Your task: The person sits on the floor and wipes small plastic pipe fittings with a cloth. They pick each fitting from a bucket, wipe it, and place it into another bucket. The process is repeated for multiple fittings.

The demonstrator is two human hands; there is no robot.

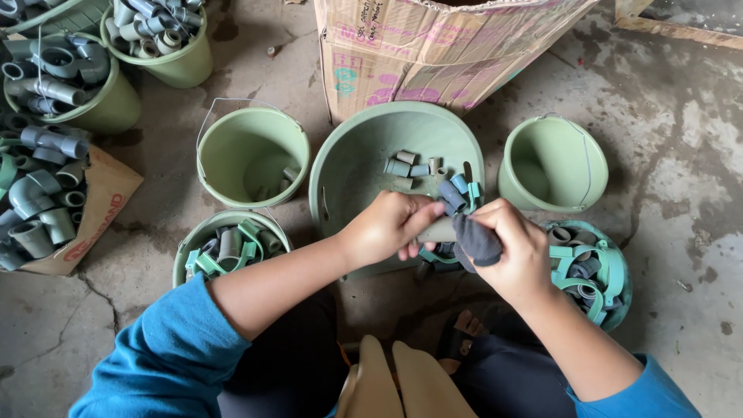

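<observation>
Stained concrete floor (681, 155), green buckets; left hand (383, 228) grips pipe fitting (438, 230), right hand (515, 248) clutches dark cloth (476, 240).

The left hand (385, 227) and dark cloth (476, 240) cover most of the pipe fitting (438, 230); its shape can't be told.

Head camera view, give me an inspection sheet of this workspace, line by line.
Surface: stained, cracked concrete floor.
Job's things: small pipe piece, dark cloth.
Clutter: large green basin with a few fittings; green buckets, one near-empty, one looking empty; cardboard box.
Grippers: left hand holds the pipe piece; right hand grips the cloth.
Cables: nothing seen.
Surroundings: loose fittings pile.
</observation>
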